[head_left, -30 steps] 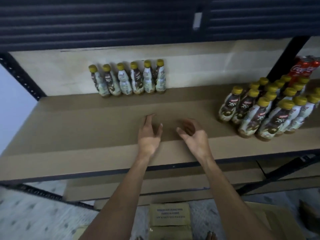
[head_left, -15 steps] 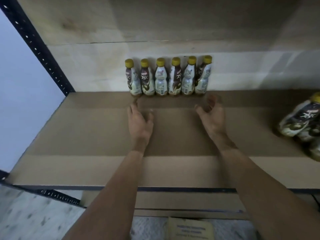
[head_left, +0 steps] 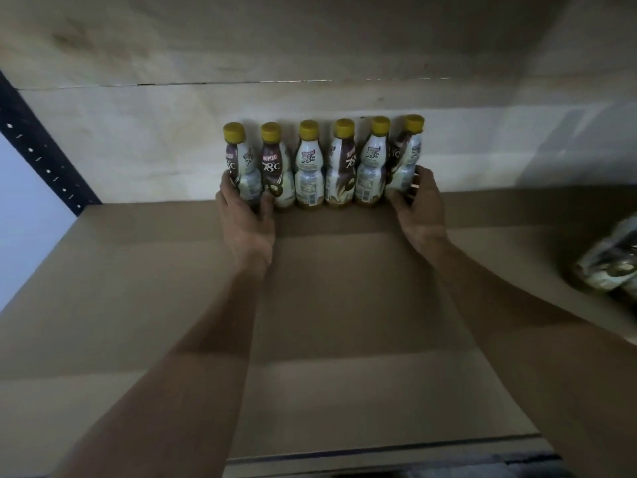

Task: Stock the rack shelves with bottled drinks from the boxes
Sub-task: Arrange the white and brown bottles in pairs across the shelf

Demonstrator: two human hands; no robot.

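Item 1, as I log it: row of six brown-and-white plastic drink bottles with yellow caps (head_left: 324,167), upright, side by side, at the back of the cardboard-lined rack shelf (head_left: 138,288), just before the pale plywood back panel (head_left: 138,139).
Item 2: left hand (head_left: 246,219), fingers and thumb curled round the row's leftmost bottle.
Item 3: right hand (head_left: 418,208), wrapped round the rightmost.
Item 4: black perforated metal upright (head_left: 38,146), far left.
Item 5: blurred cluster of similar bottles (head_left: 610,267), right edge, well apart from the row.
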